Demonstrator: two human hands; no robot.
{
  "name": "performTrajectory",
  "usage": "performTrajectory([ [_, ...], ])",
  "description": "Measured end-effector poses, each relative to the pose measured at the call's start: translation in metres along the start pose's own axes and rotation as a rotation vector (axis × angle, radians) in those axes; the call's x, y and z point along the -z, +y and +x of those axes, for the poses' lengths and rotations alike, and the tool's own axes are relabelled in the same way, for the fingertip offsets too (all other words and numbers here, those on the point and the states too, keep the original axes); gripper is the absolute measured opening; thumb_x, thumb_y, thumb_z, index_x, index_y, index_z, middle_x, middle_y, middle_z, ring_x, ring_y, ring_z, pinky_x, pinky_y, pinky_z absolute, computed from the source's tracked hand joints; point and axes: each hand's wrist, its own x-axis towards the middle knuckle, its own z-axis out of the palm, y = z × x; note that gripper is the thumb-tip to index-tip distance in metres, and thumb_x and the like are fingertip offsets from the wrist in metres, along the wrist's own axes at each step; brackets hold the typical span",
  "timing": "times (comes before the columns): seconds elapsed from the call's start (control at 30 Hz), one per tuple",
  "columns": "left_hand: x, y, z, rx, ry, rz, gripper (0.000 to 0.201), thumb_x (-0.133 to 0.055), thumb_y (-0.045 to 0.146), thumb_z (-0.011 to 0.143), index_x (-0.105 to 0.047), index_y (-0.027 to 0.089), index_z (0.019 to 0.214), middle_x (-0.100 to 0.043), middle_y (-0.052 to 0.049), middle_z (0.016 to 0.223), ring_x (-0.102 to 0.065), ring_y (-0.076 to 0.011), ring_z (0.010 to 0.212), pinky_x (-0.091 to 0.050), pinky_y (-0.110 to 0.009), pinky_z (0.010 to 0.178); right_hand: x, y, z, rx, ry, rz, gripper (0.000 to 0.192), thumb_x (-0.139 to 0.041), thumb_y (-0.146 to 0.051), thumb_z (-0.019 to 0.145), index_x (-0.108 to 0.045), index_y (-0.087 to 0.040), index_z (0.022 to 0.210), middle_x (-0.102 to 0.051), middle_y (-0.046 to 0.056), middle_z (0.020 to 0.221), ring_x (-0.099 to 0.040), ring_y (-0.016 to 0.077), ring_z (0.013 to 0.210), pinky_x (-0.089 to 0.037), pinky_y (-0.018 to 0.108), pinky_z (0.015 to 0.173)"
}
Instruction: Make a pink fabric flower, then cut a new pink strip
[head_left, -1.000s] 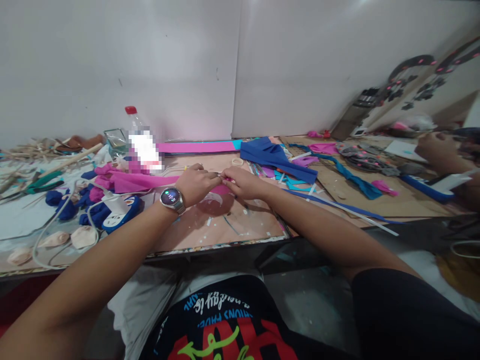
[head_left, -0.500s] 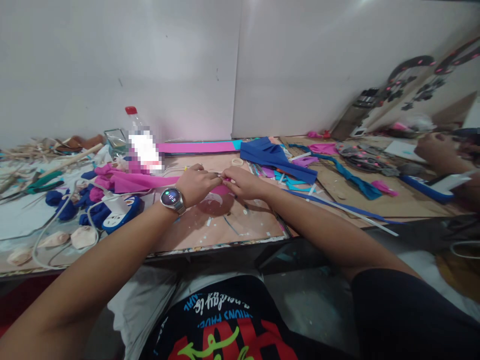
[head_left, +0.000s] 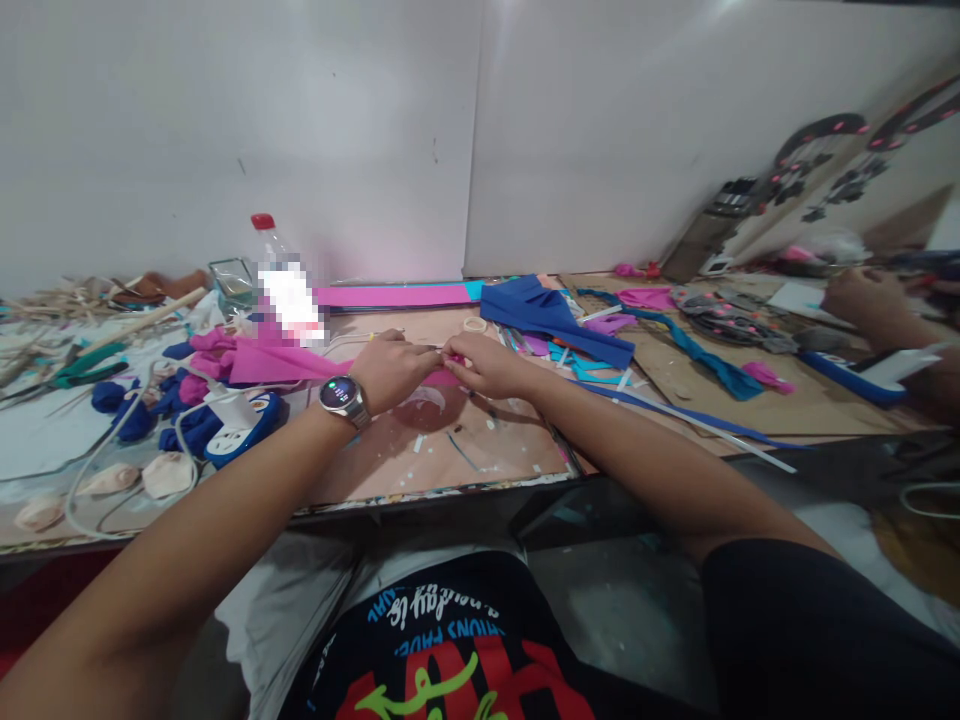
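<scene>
My left hand (head_left: 396,372), with a watch on its wrist, is closed over a pink crepe paper strip (head_left: 277,362) that trails from it to the left. Fingertip to fingertip with it, my right hand (head_left: 489,367) pinches the same pink paper, of which a small bit shows between the hands. The fingers hide most of what they work on. Both hands stay just above the tabletop (head_left: 390,460). Behind my right hand lies a folded blue crepe paper piece (head_left: 555,315), and a pale ring of tape (head_left: 475,324) sits beyond the fingers.
To the left are a blue-and-white power strip (head_left: 244,425), crumpled paper flowers (head_left: 135,410), green-handled pliers (head_left: 82,368) and a red-capped bottle (head_left: 289,295). A long pink strip (head_left: 397,296) lies along the wall. At far right, another person's hand (head_left: 862,300) is over the table.
My hands stay almost in place, with small finger movements. The pink strip left of my left hand has shifted slightly, and less pink shows below the fingers. The other person's hand has moved a little.
</scene>
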Motion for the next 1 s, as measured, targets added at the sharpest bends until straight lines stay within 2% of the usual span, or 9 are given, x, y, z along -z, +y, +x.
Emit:
performTrajectory([
  [0.13, -0.005, -0.002, 0.0, 0.172, -0.029, -0.101, 0.04, -0.04, 0.042, 0.105, -0.075, 0.021, 0.099, -0.077, -0.009, 0.086, -0.069, -0.0236, 0.076, -0.041, -0.035, 0.074, 0.001, 0.003, -0.001, -0.002, 0.02, 0.035, 0.018, -0.054, -0.029, 0.096, -0.066, -0.016, 0.096, -0.071, 0.01, 0.091, -0.059, 0.0219, 0.084, -0.041, 0.033, 0.077],
  [0.3, -0.009, -0.006, -0.002, 0.305, -0.059, -0.289, 0.038, -0.046, 0.047, 0.101, -0.076, 0.024, 0.1, -0.077, -0.005, 0.084, -0.067, -0.0217, 0.076, -0.037, -0.03, 0.067, 0.001, 0.007, -0.001, 0.012, 0.017, 0.033, 0.018, -0.057, -0.029, 0.094, -0.07, -0.016, 0.098, -0.074, 0.01, 0.094, -0.062, 0.0232, 0.089, -0.043, 0.034, 0.081],
  [0.43, -0.01, -0.009, -0.002, 0.317, -0.05, -0.48, 0.037, -0.048, 0.046, 0.098, -0.075, 0.021, 0.089, -0.073, -0.004, 0.079, -0.061, -0.0182, 0.071, -0.035, -0.028, 0.065, 0.003, 0.008, -0.001, 0.007, 0.019, 0.024, 0.016, -0.057, -0.025, 0.092, -0.07, -0.016, 0.091, -0.073, 0.009, 0.087, -0.06, 0.0213, 0.082, -0.041, 0.031, 0.075],
  [0.63, -0.015, -0.011, -0.002, 0.302, -0.072, -0.614, 0.04, -0.049, 0.045, 0.096, -0.064, 0.016, 0.072, -0.061, -0.002, 0.065, -0.048, -0.0141, 0.061, -0.029, -0.028, 0.06, 0.006, 0.008, -0.003, -0.019, 0.01, 0.047, 0.012, -0.06, -0.022, 0.088, -0.07, -0.017, 0.09, -0.073, 0.007, 0.085, -0.06, 0.0196, 0.08, -0.04, 0.03, 0.074],
  [1.0, -0.014, -0.01, -0.002, 0.342, -0.145, -0.857, 0.041, -0.052, 0.05, 0.093, -0.067, 0.015, 0.078, -0.063, -0.002, 0.071, -0.049, -0.0137, 0.065, -0.034, -0.026, 0.06, 0.007, 0.005, -0.003, 0.002, 0.017, 0.049, 0.012, -0.061, -0.022, 0.086, -0.072, -0.016, 0.085, -0.074, 0.006, 0.081, -0.061, 0.0185, 0.076, -0.04, 0.029, 0.071],
])
